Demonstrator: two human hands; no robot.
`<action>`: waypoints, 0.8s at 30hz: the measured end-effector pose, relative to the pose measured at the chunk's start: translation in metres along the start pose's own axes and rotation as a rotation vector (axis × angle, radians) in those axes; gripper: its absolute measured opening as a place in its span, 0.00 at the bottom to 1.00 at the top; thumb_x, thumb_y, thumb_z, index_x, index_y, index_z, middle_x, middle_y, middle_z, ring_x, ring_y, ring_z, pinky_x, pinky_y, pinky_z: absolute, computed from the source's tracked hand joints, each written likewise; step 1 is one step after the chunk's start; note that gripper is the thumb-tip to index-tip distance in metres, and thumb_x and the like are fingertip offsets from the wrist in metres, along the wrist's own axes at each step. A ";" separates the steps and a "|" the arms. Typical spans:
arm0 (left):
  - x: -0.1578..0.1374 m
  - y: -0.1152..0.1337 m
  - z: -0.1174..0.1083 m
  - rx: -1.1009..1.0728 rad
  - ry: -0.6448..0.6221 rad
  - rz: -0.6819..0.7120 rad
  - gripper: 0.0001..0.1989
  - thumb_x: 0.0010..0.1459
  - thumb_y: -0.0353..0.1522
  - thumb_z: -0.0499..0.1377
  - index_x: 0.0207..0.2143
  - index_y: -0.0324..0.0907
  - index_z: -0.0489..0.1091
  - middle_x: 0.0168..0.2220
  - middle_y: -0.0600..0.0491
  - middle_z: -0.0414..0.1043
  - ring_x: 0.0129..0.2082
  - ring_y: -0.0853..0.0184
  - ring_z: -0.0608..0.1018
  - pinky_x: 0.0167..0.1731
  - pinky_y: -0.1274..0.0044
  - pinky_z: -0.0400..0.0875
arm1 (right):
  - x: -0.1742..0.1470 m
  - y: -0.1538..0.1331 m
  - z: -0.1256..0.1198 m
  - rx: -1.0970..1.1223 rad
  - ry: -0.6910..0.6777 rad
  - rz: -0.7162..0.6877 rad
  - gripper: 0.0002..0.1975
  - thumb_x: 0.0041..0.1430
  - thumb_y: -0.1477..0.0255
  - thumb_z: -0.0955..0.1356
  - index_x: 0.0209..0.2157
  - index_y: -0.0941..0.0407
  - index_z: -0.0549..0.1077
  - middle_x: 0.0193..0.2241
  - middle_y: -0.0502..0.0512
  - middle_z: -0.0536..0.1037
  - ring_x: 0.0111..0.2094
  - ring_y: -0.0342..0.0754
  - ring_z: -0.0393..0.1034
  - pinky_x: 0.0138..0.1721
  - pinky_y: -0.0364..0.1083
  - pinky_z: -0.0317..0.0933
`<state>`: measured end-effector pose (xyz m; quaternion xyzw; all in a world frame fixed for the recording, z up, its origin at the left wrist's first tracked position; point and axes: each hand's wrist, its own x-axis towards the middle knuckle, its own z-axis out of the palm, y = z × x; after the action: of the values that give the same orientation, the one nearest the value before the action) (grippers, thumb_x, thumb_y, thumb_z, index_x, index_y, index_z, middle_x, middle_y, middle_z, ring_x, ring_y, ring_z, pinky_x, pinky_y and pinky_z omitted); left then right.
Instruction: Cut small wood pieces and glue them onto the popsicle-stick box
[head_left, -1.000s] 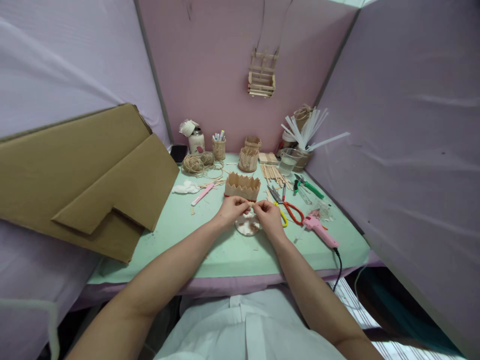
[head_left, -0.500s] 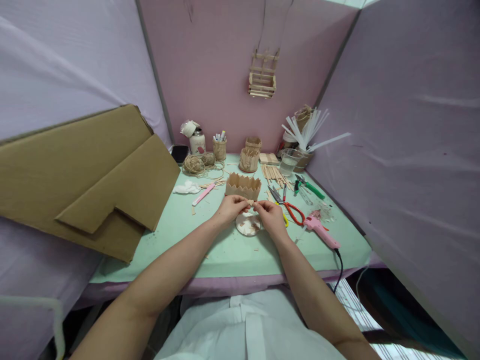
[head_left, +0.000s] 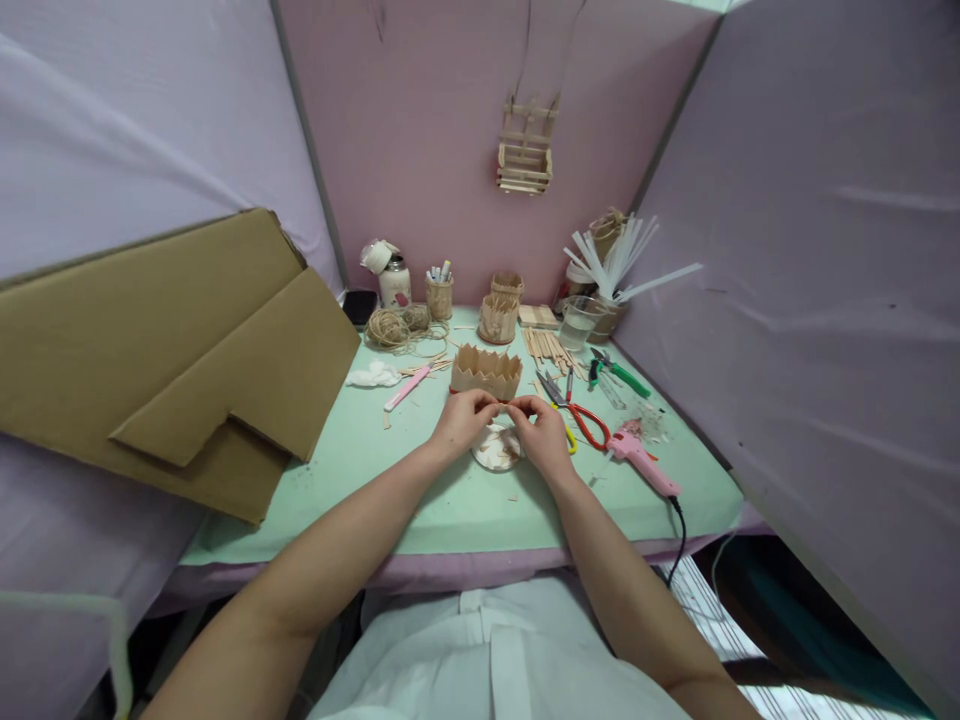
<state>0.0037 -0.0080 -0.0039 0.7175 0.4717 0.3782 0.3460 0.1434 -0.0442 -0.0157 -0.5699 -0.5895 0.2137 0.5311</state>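
Observation:
My left hand [head_left: 465, 420] and my right hand [head_left: 541, 428] meet with pinched fingertips over a round white dish [head_left: 496, 450] with brown smudges. Between the fingertips sits a small tan piece [head_left: 503, 406], mostly covered; whether it is wood or card I cannot make out. Just beyond my fingers stands an open brown box [head_left: 486, 372] with a zigzag top edge. Red-handled scissors [head_left: 589, 425] lie right of my right hand, partly over a yellow handle. A pink glue gun [head_left: 643, 465] rests farther right, its black cord running off the table edge.
Cardboard sheets [head_left: 225, 360] lean at the left. Twine [head_left: 390, 330], a pink cutter [head_left: 409, 387] and a white cloth [head_left: 373, 375] lie left of the box. Wooden sticks [head_left: 551, 350], a water cup [head_left: 577, 325], green pliers [head_left: 622, 375] and glue sticks [head_left: 615, 260] are at the right.
Both hands stay above the dish in a pinch. Fingertips have shifted slightly and the tan piece between them shows less than before. Nothing else on the table has visibly moved.

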 end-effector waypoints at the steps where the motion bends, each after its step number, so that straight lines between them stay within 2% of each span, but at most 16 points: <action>1: 0.000 0.000 0.000 0.007 0.001 0.006 0.10 0.50 0.36 0.57 0.29 0.39 0.74 0.26 0.53 0.75 0.26 0.69 0.73 0.27 0.79 0.63 | 0.000 0.001 0.000 -0.002 -0.003 -0.001 0.09 0.51 0.66 0.65 0.26 0.56 0.71 0.25 0.52 0.74 0.28 0.46 0.65 0.33 0.44 0.59; 9: 0.002 -0.001 -0.003 -0.028 0.007 0.008 0.08 0.50 0.31 0.55 0.30 0.40 0.74 0.30 0.52 0.75 0.29 0.68 0.73 0.30 0.78 0.64 | 0.001 0.004 0.001 -0.008 0.004 0.005 0.10 0.52 0.65 0.64 0.28 0.57 0.71 0.26 0.53 0.74 0.28 0.45 0.65 0.32 0.44 0.58; 19: 0.000 0.004 -0.007 0.045 -0.002 0.120 0.08 0.51 0.33 0.56 0.28 0.41 0.73 0.29 0.52 0.74 0.30 0.67 0.72 0.31 0.78 0.63 | -0.001 0.002 0.001 -0.033 -0.016 -0.011 0.09 0.52 0.66 0.64 0.27 0.57 0.71 0.26 0.53 0.74 0.28 0.46 0.65 0.33 0.44 0.58; 24: 0.001 0.002 -0.006 0.045 -0.051 0.055 0.10 0.51 0.36 0.56 0.28 0.40 0.74 0.28 0.52 0.74 0.29 0.67 0.72 0.31 0.77 0.63 | -0.002 0.003 0.001 -0.031 -0.032 -0.023 0.09 0.53 0.67 0.63 0.27 0.57 0.71 0.26 0.53 0.74 0.28 0.46 0.65 0.33 0.44 0.58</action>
<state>-0.0007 -0.0063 0.0009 0.7472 0.4510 0.3586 0.3312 0.1432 -0.0447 -0.0197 -0.5677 -0.6079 0.2074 0.5149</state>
